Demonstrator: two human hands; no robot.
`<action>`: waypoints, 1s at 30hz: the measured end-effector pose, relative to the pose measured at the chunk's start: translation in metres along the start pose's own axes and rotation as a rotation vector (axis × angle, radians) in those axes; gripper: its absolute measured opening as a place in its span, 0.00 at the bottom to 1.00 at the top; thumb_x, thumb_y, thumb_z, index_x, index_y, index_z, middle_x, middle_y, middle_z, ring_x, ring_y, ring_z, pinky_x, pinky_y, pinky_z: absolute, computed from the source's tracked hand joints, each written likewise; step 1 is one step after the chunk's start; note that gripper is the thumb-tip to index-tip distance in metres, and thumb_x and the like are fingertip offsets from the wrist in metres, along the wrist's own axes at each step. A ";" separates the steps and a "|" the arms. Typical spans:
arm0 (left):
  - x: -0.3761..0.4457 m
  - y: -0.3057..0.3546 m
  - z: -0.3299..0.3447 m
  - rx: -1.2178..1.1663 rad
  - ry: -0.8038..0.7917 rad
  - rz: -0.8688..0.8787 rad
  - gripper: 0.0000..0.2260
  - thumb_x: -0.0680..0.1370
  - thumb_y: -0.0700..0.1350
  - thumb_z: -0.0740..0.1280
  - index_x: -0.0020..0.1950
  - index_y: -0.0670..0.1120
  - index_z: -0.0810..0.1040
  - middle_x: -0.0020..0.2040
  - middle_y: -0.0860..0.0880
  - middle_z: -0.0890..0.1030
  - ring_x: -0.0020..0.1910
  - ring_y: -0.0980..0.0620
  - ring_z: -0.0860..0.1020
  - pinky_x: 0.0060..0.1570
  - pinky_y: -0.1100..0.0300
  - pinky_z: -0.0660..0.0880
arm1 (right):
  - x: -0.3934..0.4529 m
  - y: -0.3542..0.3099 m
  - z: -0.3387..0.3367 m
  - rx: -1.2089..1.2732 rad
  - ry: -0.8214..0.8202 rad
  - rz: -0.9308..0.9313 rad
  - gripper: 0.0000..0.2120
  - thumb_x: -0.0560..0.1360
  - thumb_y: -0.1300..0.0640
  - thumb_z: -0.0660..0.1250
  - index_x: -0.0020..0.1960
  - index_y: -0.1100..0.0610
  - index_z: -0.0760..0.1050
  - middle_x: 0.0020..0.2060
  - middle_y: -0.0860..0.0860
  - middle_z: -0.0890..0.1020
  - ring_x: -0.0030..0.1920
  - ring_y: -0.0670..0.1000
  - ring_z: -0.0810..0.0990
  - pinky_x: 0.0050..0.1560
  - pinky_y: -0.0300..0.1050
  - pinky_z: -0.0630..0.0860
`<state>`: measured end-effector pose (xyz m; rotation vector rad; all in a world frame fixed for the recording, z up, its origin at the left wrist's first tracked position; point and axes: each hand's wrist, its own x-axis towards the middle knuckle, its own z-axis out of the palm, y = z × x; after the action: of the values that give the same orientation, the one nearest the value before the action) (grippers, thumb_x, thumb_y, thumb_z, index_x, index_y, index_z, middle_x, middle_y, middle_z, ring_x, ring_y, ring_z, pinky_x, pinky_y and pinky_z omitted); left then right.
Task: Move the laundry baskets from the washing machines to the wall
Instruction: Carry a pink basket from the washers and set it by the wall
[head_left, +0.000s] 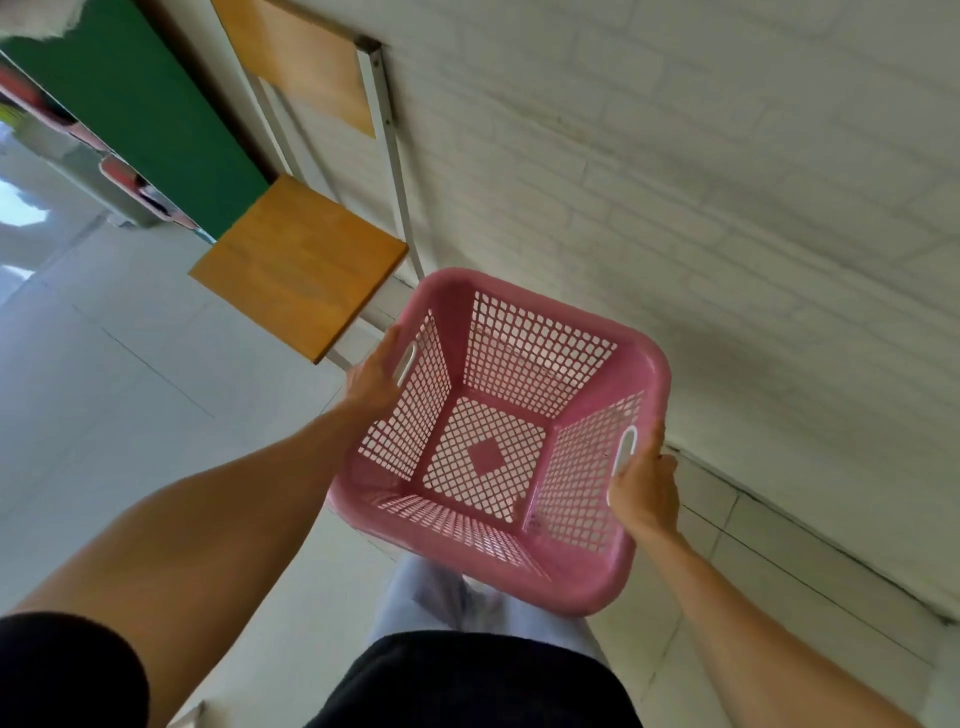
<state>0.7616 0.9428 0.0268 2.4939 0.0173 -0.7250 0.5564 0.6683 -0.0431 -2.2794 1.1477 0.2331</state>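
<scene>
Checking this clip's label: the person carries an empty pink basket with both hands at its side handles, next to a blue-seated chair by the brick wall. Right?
Not quite. The head view shows the chair has an orange wooden seat, not blue. The rest holds: the left hand and right hand grip the empty pink basket near the wall.

**Beside me: a chair, a green panel, pale tiles**

A chair (298, 265) with an orange wooden seat and a matching backrest stands ahead of me on a white metal frame (387, 140), its back set against the painted brickwork. Beyond it runs a dark green panel (140, 119). Further off along that line I make out a blurred row of grey units (98, 176) with pink-red patches; I cannot tell what they are. The floor (104, 364) is pale glossy tile with thin dark joints and bright glare at the far left. My light grey trousers (415, 597) show below, under a black shirt (467, 680).
</scene>
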 end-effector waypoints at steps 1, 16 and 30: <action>0.011 -0.002 -0.003 0.018 -0.012 -0.002 0.34 0.80 0.42 0.63 0.81 0.59 0.51 0.76 0.40 0.68 0.65 0.35 0.75 0.62 0.42 0.76 | 0.005 -0.005 0.005 -0.002 -0.017 0.015 0.36 0.82 0.53 0.60 0.79 0.38 0.41 0.58 0.63 0.72 0.38 0.56 0.82 0.30 0.52 0.83; 0.195 -0.064 0.012 0.264 -0.301 0.196 0.38 0.81 0.40 0.64 0.82 0.52 0.43 0.64 0.32 0.77 0.45 0.39 0.81 0.44 0.46 0.78 | 0.063 -0.055 0.117 -0.012 0.016 0.207 0.39 0.82 0.57 0.63 0.80 0.37 0.41 0.48 0.58 0.71 0.29 0.52 0.78 0.22 0.47 0.80; 0.304 -0.134 0.127 0.183 -0.042 0.268 0.39 0.73 0.72 0.51 0.80 0.62 0.42 0.55 0.41 0.76 0.53 0.42 0.76 0.52 0.41 0.78 | 0.125 -0.015 0.219 -0.029 0.092 0.119 0.31 0.78 0.44 0.50 0.80 0.47 0.54 0.44 0.61 0.78 0.31 0.54 0.79 0.25 0.48 0.80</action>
<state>0.9378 0.9533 -0.2818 2.5824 -0.4084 -0.6908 0.6665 0.7131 -0.2660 -2.2701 1.3377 0.1939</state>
